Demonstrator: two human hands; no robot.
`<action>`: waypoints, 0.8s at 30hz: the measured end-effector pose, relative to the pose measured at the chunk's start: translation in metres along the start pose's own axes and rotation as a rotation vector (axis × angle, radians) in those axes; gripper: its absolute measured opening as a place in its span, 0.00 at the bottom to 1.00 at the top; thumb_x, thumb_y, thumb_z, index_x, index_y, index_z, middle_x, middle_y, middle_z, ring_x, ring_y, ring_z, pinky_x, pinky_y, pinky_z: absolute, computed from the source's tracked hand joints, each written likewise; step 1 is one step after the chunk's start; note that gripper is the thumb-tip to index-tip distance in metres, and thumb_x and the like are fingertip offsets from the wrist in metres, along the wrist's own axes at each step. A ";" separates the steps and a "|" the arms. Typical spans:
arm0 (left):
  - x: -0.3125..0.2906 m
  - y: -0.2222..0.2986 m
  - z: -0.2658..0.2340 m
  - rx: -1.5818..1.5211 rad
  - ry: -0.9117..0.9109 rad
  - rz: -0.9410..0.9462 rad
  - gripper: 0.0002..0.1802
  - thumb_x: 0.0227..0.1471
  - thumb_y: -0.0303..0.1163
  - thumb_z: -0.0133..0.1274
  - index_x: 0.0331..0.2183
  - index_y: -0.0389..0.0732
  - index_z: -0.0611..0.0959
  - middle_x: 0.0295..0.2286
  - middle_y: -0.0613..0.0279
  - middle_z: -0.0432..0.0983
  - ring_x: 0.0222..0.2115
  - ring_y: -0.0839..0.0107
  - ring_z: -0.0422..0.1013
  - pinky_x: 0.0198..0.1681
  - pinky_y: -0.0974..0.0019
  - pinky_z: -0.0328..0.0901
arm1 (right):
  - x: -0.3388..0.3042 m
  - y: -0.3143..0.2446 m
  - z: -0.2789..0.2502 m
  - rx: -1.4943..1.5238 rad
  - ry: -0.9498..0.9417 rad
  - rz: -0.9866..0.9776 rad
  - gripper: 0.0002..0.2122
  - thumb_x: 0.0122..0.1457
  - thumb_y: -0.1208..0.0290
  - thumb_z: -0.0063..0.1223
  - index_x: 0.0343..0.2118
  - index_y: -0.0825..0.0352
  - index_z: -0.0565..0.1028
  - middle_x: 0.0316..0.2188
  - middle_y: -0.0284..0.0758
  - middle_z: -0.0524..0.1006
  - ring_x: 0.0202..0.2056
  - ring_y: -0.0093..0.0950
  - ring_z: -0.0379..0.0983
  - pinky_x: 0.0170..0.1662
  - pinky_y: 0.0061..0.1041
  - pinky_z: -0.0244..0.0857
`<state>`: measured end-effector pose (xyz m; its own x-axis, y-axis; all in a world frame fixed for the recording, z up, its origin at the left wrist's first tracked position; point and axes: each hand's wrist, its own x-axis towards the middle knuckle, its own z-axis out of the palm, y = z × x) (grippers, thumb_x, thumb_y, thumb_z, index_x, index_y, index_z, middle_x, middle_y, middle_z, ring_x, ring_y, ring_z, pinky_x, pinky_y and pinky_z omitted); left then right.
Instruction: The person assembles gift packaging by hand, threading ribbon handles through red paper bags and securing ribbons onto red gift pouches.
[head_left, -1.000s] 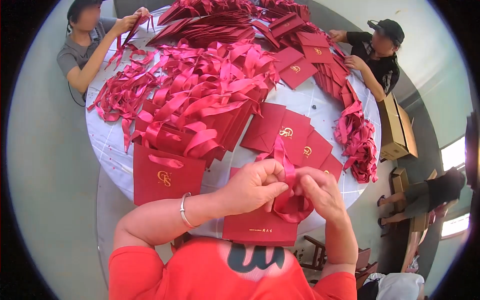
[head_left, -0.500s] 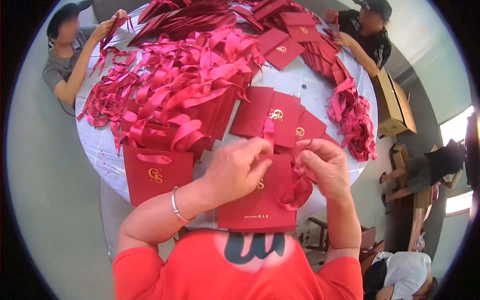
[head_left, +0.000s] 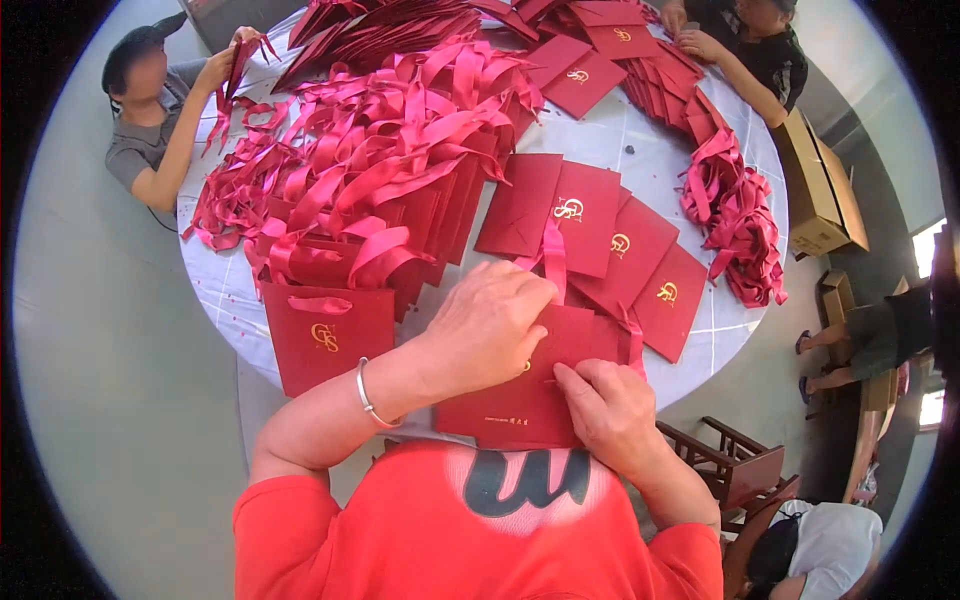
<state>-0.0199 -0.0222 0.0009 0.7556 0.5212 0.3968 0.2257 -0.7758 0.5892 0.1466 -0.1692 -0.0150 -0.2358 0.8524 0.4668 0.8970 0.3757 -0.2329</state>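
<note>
A red paper bag (head_left: 500,411) with gold print lies flat against the table's near edge, in front of my chest. My left hand (head_left: 488,322), with a silver bangle at its wrist, is closed at the bag's top edge; its fingertips are partly hidden. A pink ribbon (head_left: 554,258) runs upward from beside those fingers. My right hand (head_left: 608,402) grips the bag's right side, thumb on the front face. Another ribbon length (head_left: 633,340) hangs past the bag's upper right corner. Just beyond lie several flat red bags (head_left: 669,300), fanned out.
Left of my arm is a bag with a ribbon handle (head_left: 330,340), before a large heap of ribboned bags (head_left: 400,160). A ribbon bundle (head_left: 740,225) lies at the right rim of the white-covered table (head_left: 225,290). Two people work across it. A cardboard box (head_left: 815,185) stands right.
My right hand has let go of the ribbon at the upper right and come down onto the bag's right side. My left hand stays at the top edge. The view has shifted slightly.
</note>
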 end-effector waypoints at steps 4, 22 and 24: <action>0.007 0.005 -0.001 0.226 -0.096 0.059 0.17 0.39 0.25 0.62 0.36 0.39 0.79 0.31 0.55 0.76 0.35 0.55 0.72 0.42 0.55 0.64 | -0.001 0.004 0.004 0.010 0.004 -0.015 0.13 0.45 0.79 0.60 0.38 0.65 0.79 0.30 0.33 0.74 0.27 0.30 0.73 0.28 0.28 0.66; 0.030 -0.019 -0.022 -0.805 -0.670 -0.482 0.10 0.51 0.22 0.53 0.37 0.29 0.80 0.29 0.63 0.79 0.31 0.80 0.70 0.35 0.73 0.67 | 0.002 0.013 0.008 0.376 0.133 0.068 0.11 0.41 0.79 0.68 0.31 0.64 0.80 0.23 0.33 0.74 0.24 0.30 0.72 0.25 0.27 0.65; 0.029 -0.024 -0.022 -0.792 -0.692 -0.448 0.09 0.53 0.22 0.54 0.38 0.32 0.79 0.28 0.69 0.75 0.29 0.83 0.67 0.33 0.75 0.64 | 0.003 0.013 0.011 0.403 0.187 0.093 0.11 0.41 0.80 0.68 0.30 0.64 0.79 0.23 0.33 0.74 0.24 0.30 0.72 0.25 0.27 0.65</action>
<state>-0.0169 0.0192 0.0141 0.9369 0.1967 -0.2890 0.2948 0.0002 0.9556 0.1531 -0.1578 -0.0261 -0.0564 0.8227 0.5657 0.6850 0.4441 -0.5776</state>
